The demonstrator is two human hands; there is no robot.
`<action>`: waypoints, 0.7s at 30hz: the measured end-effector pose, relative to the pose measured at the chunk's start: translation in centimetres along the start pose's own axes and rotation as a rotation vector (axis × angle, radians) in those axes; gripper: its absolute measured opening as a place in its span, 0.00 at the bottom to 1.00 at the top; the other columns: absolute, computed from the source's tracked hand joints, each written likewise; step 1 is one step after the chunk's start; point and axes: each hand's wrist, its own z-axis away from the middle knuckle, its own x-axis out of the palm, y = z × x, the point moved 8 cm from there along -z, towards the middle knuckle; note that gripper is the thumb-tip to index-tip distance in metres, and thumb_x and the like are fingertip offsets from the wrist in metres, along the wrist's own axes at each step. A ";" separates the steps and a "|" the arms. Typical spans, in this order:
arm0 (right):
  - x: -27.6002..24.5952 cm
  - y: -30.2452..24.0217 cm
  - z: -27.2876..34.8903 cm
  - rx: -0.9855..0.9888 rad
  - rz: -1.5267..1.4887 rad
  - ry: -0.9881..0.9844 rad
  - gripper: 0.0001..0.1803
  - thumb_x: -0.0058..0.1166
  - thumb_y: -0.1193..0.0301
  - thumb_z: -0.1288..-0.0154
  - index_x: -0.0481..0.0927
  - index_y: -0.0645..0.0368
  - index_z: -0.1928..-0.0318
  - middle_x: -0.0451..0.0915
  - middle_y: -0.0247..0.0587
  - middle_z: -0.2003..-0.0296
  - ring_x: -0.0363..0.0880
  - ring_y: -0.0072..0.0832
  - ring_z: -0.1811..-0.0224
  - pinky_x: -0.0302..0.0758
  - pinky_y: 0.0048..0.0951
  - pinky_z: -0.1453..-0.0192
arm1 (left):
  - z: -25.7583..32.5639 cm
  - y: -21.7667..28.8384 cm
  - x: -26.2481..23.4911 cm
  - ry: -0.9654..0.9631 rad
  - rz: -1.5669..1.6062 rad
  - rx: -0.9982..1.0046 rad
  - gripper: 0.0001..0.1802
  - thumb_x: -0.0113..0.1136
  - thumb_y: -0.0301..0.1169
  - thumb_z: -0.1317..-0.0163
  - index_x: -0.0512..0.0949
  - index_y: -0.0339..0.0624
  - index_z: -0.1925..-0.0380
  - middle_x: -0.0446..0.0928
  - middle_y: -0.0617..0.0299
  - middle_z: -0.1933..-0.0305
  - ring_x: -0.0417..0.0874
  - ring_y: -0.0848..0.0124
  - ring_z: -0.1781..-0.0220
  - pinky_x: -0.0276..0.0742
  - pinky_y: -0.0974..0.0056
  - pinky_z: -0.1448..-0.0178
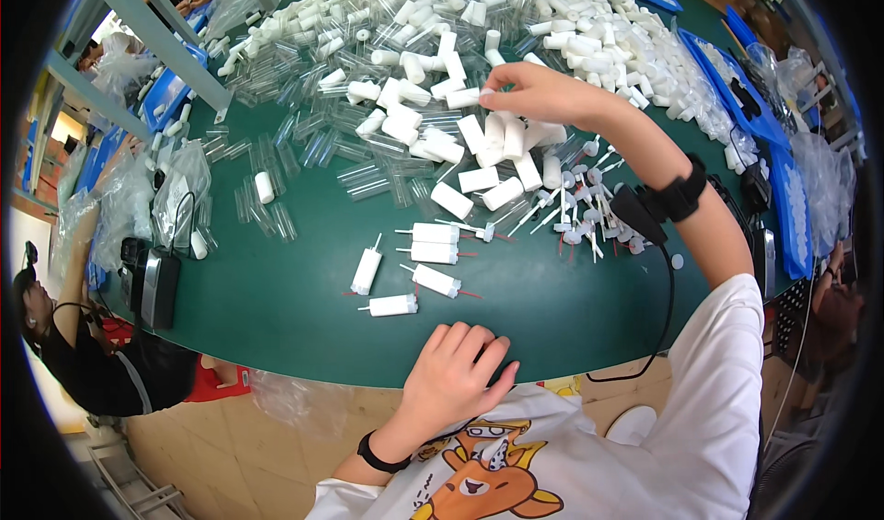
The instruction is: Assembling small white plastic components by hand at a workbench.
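Note:
My right hand [525, 95] reaches over the heap, thumb and fingers pinching the end of a white cylinder [463, 98]. Below it lie more loose white cylinders [479, 180] among clear plastic tubes [368, 179]. At the table's near edge my left hand [458, 371] is closed, its curled fingertips and anything in them hidden. Just beyond it lie several white cylinders with thin white stems and red tips, one of them [392, 306] nearest that hand. Small stemmed parts with round white caps [589, 200] are heaped under my right forearm.
A large heap of white cylinders [599, 41] covers the far side of the green table [276, 308]. Blue trays [732, 87] line the right. Metal posts [166, 37] and a black device [158, 285] stand left, near another person [101, 364]. A black cable [670, 308] hangs from my right wrist.

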 end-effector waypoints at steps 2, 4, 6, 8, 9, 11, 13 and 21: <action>0.4 -0.8 2.1 0.012 0.030 0.005 0.20 0.50 0.55 0.39 0.75 0.58 0.57 0.75 0.40 0.61 0.71 0.24 0.59 0.67 0.26 0.54 | 0.0 0.0 0.0 0.002 -0.004 -0.001 0.12 0.66 0.32 0.59 0.75 0.42 0.73 0.69 0.64 0.73 0.67 0.67 0.73 0.62 0.65 0.70; 0.2 -1.5 3.4 -0.096 0.059 0.066 0.20 0.48 0.55 0.38 0.75 0.58 0.56 0.75 0.42 0.59 0.74 0.27 0.58 0.68 0.27 0.54 | 0.0 0.2 0.0 0.002 -0.019 0.018 0.13 0.66 0.32 0.59 0.75 0.42 0.72 0.69 0.64 0.73 0.68 0.67 0.72 0.62 0.65 0.69; 0.3 -1.2 4.1 -0.080 0.074 0.068 0.19 0.48 0.56 0.37 0.74 0.58 0.56 0.76 0.44 0.57 0.75 0.29 0.56 0.69 0.29 0.55 | -0.1 0.2 0.0 0.005 -0.016 0.025 0.13 0.66 0.32 0.59 0.75 0.42 0.72 0.69 0.64 0.73 0.68 0.67 0.72 0.63 0.65 0.69; 1.1 -1.1 4.4 -0.123 0.090 -0.014 0.19 0.48 0.57 0.37 0.74 0.59 0.55 0.76 0.45 0.57 0.74 0.29 0.54 0.70 0.30 0.55 | -0.1 0.2 0.0 0.008 -0.015 0.031 0.13 0.66 0.32 0.59 0.75 0.42 0.72 0.69 0.64 0.72 0.68 0.67 0.72 0.63 0.65 0.69; 1.4 -0.9 4.4 -0.076 0.084 -0.038 0.18 0.49 0.58 0.37 0.74 0.59 0.55 0.76 0.44 0.57 0.73 0.30 0.52 0.70 0.31 0.54 | -0.1 0.2 0.0 0.005 -0.020 0.034 0.13 0.66 0.32 0.58 0.75 0.42 0.72 0.69 0.64 0.72 0.68 0.67 0.72 0.63 0.65 0.69; 1.6 -0.4 4.1 -0.110 0.097 -0.013 0.18 0.49 0.58 0.37 0.74 0.60 0.55 0.76 0.44 0.57 0.73 0.30 0.53 0.70 0.31 0.53 | -0.1 0.3 0.0 0.002 -0.026 0.037 0.13 0.65 0.32 0.58 0.75 0.42 0.72 0.69 0.64 0.72 0.68 0.67 0.72 0.63 0.65 0.69; 1.6 -0.2 4.1 -0.143 0.110 0.015 0.18 0.49 0.58 0.37 0.74 0.60 0.56 0.77 0.43 0.58 0.73 0.31 0.53 0.70 0.32 0.53 | -0.1 0.4 0.1 -0.001 -0.042 0.048 0.12 0.65 0.32 0.58 0.75 0.42 0.72 0.69 0.64 0.72 0.68 0.68 0.72 0.63 0.65 0.69; 1.7 -1.6 7.2 -0.069 0.214 0.160 0.20 0.49 0.58 0.38 0.74 0.63 0.55 0.76 0.49 0.60 0.73 0.36 0.55 0.70 0.33 0.53 | 0.4 1.1 0.3 0.016 -0.133 0.098 0.12 0.64 0.32 0.57 0.75 0.42 0.72 0.69 0.63 0.72 0.68 0.67 0.73 0.63 0.65 0.69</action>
